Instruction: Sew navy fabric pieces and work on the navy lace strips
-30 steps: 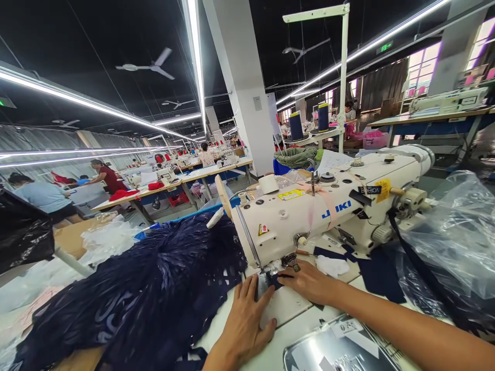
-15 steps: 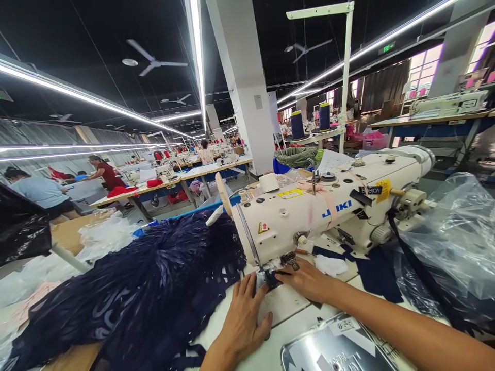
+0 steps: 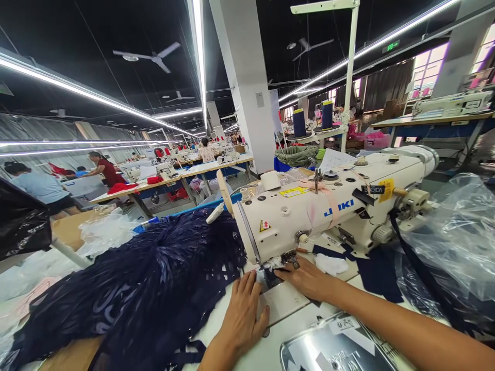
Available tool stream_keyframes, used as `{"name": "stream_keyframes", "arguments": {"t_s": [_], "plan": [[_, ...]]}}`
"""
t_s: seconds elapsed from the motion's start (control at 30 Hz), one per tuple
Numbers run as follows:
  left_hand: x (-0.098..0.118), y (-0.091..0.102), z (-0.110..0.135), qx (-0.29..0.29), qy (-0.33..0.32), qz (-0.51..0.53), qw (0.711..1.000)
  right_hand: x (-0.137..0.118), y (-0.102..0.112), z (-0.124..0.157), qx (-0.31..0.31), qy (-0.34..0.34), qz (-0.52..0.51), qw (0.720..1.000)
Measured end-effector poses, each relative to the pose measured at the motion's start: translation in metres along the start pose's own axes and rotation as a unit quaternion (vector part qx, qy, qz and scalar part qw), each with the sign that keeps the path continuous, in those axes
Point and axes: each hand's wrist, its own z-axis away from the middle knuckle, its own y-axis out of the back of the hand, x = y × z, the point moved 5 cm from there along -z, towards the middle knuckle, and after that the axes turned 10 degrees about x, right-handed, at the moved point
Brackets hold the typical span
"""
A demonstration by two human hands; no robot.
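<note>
Taking the small navy fabric piece under the front end of your sewing machine as the clock's centre, your right hand sits at 3 o'clock, fingertips at its edge; whether they pinch it, I cannot tell. Your left hand lies flat between 7 and 8, thumb spread from its fingers. A shiny navy fabric heap lies at 9, clear plastic at 3.

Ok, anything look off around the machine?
Mildly, yes: a thin peach-coloured strip wraps the white sewing machine, crossing its blue lettering. Crumpled clear plastic sheeting bunches at right, and flat navy fabric pieces lie scattered by the base, which looks untidy. No visible damage.
</note>
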Motion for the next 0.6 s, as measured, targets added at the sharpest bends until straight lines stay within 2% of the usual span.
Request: {"name": "stream_keyframes", "arguments": {"t_s": [0.27, 0.6], "plan": [[-0.001, 0.0, 0.0, 0.002, 0.008, 0.007, 1.0, 0.003, -0.001, -0.001, -0.027, -0.024, 0.004, 0.999], [0.0, 0.0, 0.0, -0.006, 0.022, 0.02, 1.0, 0.008, -0.011, 0.002, 0.001, -0.039, -0.034, 0.999]]}}
